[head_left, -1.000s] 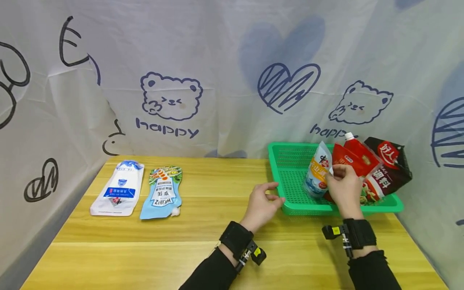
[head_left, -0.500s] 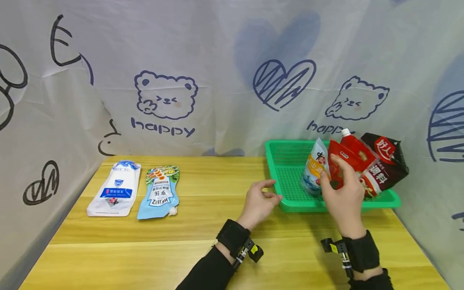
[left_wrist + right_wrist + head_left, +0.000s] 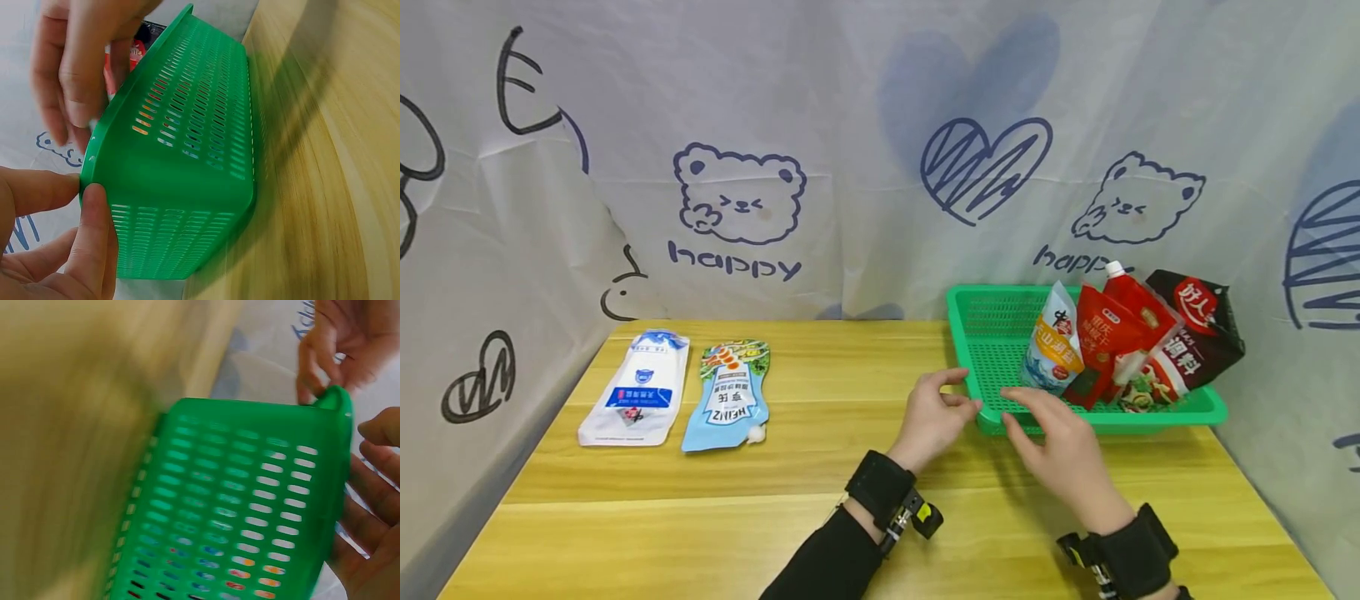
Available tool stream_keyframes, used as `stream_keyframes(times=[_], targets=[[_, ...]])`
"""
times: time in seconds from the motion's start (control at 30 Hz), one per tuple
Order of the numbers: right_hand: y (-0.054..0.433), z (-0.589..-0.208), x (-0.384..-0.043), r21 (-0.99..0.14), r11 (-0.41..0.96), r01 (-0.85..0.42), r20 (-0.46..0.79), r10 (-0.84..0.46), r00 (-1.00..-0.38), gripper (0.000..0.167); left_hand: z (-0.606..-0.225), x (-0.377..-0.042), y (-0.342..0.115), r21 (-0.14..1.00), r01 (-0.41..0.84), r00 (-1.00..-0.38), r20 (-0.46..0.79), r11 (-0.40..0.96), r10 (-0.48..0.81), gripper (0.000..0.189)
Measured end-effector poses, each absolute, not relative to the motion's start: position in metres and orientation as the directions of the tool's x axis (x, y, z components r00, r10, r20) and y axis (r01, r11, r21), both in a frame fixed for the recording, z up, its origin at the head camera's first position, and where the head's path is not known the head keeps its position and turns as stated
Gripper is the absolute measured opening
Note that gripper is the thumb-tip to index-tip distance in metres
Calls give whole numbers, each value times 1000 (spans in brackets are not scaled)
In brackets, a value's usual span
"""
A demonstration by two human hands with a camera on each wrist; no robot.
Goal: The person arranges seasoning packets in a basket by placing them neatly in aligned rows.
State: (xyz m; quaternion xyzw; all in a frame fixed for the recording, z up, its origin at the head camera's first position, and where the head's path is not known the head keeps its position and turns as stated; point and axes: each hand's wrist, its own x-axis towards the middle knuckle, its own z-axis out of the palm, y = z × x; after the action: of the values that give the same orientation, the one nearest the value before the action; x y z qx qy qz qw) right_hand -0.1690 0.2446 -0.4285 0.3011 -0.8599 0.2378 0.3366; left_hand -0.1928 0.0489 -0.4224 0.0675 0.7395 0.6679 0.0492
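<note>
My left hand (image 3: 931, 423) pinches the front left corner of a green plastic basket (image 3: 957, 333), with thumb and index finger at the rim in the left wrist view. Over the basket's front rim, near that corner, my right hand (image 3: 1066, 462) holds nothing, its fingers loosely extended. Inside the basket, toward the right, a blue-and-orange pouch (image 3: 1051, 350) stands upright. Beside it lean a red pouch (image 3: 1101, 333), a red pouch with a white cap (image 3: 1135, 300) and a black-and-red seasoning bag (image 3: 1210, 333) that sticks out over the right end.
On the left of the wooden table (image 3: 850, 367) lie a white-and-blue pouch (image 3: 638, 392) and a light blue Heinz pouch (image 3: 727, 404) with a white cap. A printed cloth (image 3: 865, 167) hangs behind and at both sides.
My right hand has let go of the blue-and-orange pouch, drawn back and moved left to the basket's front rim. The left hand keeps its hold at the corner.
</note>
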Motion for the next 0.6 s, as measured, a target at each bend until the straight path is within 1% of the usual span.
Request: stream_keyframes(times=[0.07, 0.13, 0.17, 0.2, 0.3, 0.43, 0.53, 0.6], targets=[[245, -434, -169, -210, 710, -673, 701, -370, -609, 40, -423, -193, 48, 994, 36, -986, 18, 104, 163, 51], [244, -437, -170, -204, 711, -673, 685, -387, -617, 28, -423, -193, 47, 994, 38, -987, 20, 107, 161, 51], [244, -439, -171, -202, 709, -675, 679, -395, -619, 25, -423, -194, 47, 993, 40, -987, 23, 108, 159, 50], [244, -440, -171, -195, 709, -677, 676, -403, -617, 26, -424, -194, 46, 993, 42, -987, 24, 109, 157, 50], [245, -442, -172, -175, 709, -683, 673, -421, -609, 38, -424, -193, 46, 992, 53, -987, 34, 113, 160, 50], [245, -443, -172, -206, 707, -676, 661, -409, -629, 23, -424, -192, 44, 982, 100, -980, 69, 160, 188, 51], [245, -442, -171, -235, 708, -666, 646, -398, -651, 30, -425, -191, 41, 962, 152, -972, 104, 225, 213, 49], [245, -442, -171, -247, 706, -664, 641, -395, -658, 32, -427, -191, 38, 945, 188, -966, 129, 267, 222, 47]])
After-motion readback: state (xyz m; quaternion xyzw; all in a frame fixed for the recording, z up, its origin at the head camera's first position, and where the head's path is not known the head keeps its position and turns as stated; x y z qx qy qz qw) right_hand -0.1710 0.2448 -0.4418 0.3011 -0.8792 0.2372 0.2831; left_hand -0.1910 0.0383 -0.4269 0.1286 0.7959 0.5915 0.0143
